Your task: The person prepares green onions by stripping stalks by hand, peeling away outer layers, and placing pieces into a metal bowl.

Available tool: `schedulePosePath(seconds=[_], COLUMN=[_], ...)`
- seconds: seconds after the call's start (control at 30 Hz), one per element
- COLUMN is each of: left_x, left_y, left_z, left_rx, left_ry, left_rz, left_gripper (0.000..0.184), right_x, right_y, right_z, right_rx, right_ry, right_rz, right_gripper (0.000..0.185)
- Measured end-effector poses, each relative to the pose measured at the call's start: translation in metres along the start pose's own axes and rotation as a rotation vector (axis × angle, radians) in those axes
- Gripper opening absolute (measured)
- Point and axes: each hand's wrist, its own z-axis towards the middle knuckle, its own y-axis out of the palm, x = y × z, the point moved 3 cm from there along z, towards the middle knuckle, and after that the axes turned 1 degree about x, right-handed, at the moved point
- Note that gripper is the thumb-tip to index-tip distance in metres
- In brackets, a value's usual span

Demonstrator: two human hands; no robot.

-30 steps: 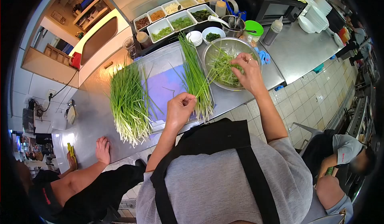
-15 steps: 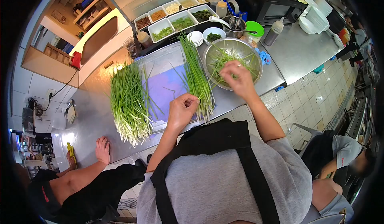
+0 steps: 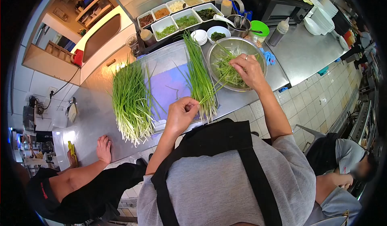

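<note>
My left hand [image 3: 182, 114] pinches the pale end of a chive stalk [image 3: 203, 99] beside the smaller bunch of chives [image 3: 197, 70]. That bunch lies along the right side of a metal tray [image 3: 161, 125] with a bluish-purple surface. A larger bunch of chives [image 3: 131, 101], white ends towards me, rests at the tray's left. Over the steel bowl [image 3: 209, 64], my right hand [image 3: 248, 70] has its fingers closed around green strands. Loose green trimmings [image 3: 229, 73] lie in the bowl beneath it. The fingertips partly hide what my right hand grips.
White containers of chopped food [image 3: 186, 22] line the back. Small white dishes [image 3: 199, 36], a bowl of dark greens [image 3: 218, 34] and squeeze bottles [image 3: 279, 32] stand near the steel bowl. A co-worker's hand [image 3: 104, 149] rests on the counter at left; another person [image 3: 342, 161] is at right.
My right hand has moved right and slightly down over the bowl, its fingers now on green strands. My left hand stays almost in place, still pinching a stalk.
</note>
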Motion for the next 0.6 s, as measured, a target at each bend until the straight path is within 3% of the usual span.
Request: schedulePosePath(seconds=[0.17, 0.27, 0.37, 0.6], left_x=[-0.005, -0.015, -0.012, -0.008], left_y=[-0.008, -0.01, -0.012, -0.015], left_z=[-0.004, -0.004, -0.005, -0.006], left_rx=[-0.011, 0.001, -0.003, 0.019], left_ry=[-0.038, 0.031, -0.034, 0.019], left_rz=[-0.011, -0.003, -0.041, -0.001], left_gripper=[0.01, 0.006, 0.01, 0.008], right_x=[0.013, -0.005, -0.009, -0.004], right_y=[0.002, 0.0, 0.009, 0.012], right_z=[0.006, 0.012, 0.01, 0.012], right_rx=[-0.01, -0.08, -0.175, -0.111], right_ry=[0.17, 0.048, -0.093, -0.014], right_rz=[0.199, 0.076, 0.021, 0.15], right_gripper=[0.012, 0.012, 0.015, 0.02])
